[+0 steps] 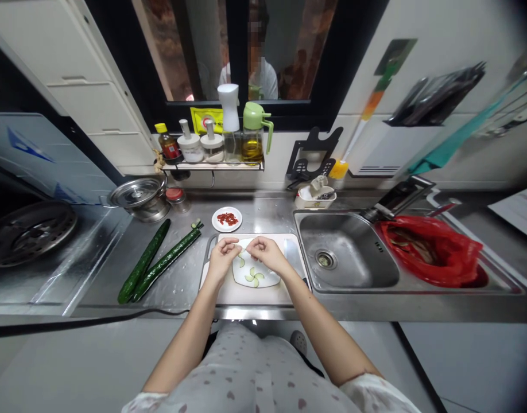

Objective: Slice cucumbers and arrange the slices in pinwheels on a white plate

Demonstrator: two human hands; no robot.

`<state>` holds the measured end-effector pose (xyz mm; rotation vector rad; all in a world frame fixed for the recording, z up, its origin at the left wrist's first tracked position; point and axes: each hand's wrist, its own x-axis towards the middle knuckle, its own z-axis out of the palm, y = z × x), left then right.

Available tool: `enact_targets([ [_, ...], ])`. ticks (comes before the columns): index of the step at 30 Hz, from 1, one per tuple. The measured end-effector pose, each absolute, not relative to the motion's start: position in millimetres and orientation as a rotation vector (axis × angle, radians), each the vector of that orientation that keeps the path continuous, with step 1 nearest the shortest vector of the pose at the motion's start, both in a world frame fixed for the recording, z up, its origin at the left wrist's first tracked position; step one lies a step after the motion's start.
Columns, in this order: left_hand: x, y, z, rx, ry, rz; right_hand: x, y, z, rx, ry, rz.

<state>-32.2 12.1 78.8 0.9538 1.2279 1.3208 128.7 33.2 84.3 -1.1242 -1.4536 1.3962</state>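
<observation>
My left hand (225,256) and my right hand (267,253) meet over the far part of a white plate (268,279). The fingertips of both are pinched close together; whatever lies between them is too small to make out. Toward the near side of the plate, several thin pale green cucumber slices (254,278) are fanned out like a flower. Other curved cucumber slices (241,262) lie by my left fingers. Under the plate is a light cutting board (229,296), and a knife (291,252) lies on its right side, partly hidden by my right forearm.
Two long cucumbers (145,261) lie to the left. Behind the board stands a small dish (216,225) of chopped red pieces. The steel sink (349,252) is at the right, with a red plastic bag (436,267) beyond. A condiment shelf (212,166) hangs behind.
</observation>
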Motion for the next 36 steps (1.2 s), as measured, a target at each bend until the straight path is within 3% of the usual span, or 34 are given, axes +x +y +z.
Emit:
enact_targets([
  [8, -40.7, 19.6, 49.1, 1.114, 1.365, 1.295, 131.2, 45.6, 62.0, -1.296, -1.712, 1.13],
  [17, -49.6, 26.7, 5.2, 1.351, 1.718, 0.97, 116.1, 55.2, 38.3, -1.629, -2.169, 0.855],
  [36, -38.5, 28.9, 8.2, 1.616, 2.059, 0.449, 103.4, 63.1, 5.0, -1.756, -2.466, 0.676],
])
